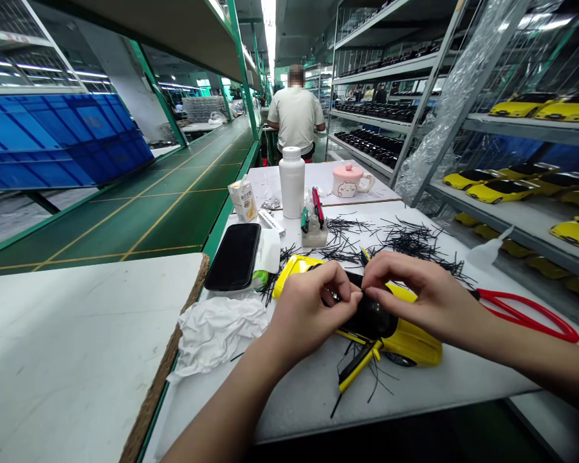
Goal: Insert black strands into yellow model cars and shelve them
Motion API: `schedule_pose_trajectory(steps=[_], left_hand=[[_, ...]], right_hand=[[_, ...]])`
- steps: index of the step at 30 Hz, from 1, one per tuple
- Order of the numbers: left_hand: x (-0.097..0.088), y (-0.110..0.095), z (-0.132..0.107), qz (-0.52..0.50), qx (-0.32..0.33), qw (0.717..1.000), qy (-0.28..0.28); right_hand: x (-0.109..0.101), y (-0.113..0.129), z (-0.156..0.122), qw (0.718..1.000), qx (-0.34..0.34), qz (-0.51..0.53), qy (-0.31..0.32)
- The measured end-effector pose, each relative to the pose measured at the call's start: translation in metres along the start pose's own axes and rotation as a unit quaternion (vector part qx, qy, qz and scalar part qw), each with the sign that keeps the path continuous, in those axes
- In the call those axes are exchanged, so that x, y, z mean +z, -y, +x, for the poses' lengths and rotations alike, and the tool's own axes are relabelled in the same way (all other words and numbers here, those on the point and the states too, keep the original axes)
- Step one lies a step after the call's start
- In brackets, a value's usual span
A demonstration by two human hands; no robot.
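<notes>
A yellow model car (417, 334) with a black roof lies on the white worktop, its near door (359, 368) swung out. Over the car's dark cabin, my left hand (313, 305) is closed in a pinch, thumb against fingertips. My right hand (410, 283) is pinched too, its fingertips almost meeting those of the left. Whatever sits between the fingers is too small to make out. Thin black strips (410, 241) are strewn behind the car, and a few lie by the open door. Red-handled scissors (525, 312) rest beneath my right forearm, their blades mostly hidden.
Left of the car are a phone (234, 257) and crumpled white paper (222, 331). Behind it stand a white bottle (292, 186), a pen holder (314, 238) and a pink-lidded mug (347, 181). A green conveyor (174, 199) runs along the left; shelves (516, 206) hold yellow cars.
</notes>
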State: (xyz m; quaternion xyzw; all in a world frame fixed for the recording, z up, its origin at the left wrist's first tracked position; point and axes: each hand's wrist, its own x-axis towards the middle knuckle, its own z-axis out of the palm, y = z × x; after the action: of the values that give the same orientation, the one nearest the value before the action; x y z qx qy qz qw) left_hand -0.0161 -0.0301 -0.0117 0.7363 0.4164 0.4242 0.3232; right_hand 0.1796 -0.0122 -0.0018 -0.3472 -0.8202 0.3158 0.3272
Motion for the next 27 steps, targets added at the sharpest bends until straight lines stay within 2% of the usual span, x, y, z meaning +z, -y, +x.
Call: schedule_pose_trajectory(steps=[5, 11, 18, 22, 27], left_hand=[[0.000, 0.000, 0.000, 0.006, 0.003, 1.000, 0.004], [-0.001, 0.000, 0.001, 0.007, -0.009, 1.000, 0.024], [-0.001, -0.002, 0.001, -0.029, -0.038, 0.997, 0.056], [-0.008, -0.002, 0.002, 0.059, -0.021, 0.993, 0.098], [-0.026, -0.008, 0.000, 0.215, -0.005, 0.966, 0.142]], right_hand=[[0.001, -0.002, 0.000, 0.995, -0.071, -0.063, -0.011], [0.000, -0.002, 0.000, 0.985, -0.126, -0.118, -0.023], [0.004, -0.001, 0.000, 0.956, -0.208, -0.197, -0.057], [0.004, 0.002, -0.004, 0.955, -0.205, -0.204, -0.062], [0.006, 0.003, -0.010, 0.963, -0.180, -0.189, -0.067]])
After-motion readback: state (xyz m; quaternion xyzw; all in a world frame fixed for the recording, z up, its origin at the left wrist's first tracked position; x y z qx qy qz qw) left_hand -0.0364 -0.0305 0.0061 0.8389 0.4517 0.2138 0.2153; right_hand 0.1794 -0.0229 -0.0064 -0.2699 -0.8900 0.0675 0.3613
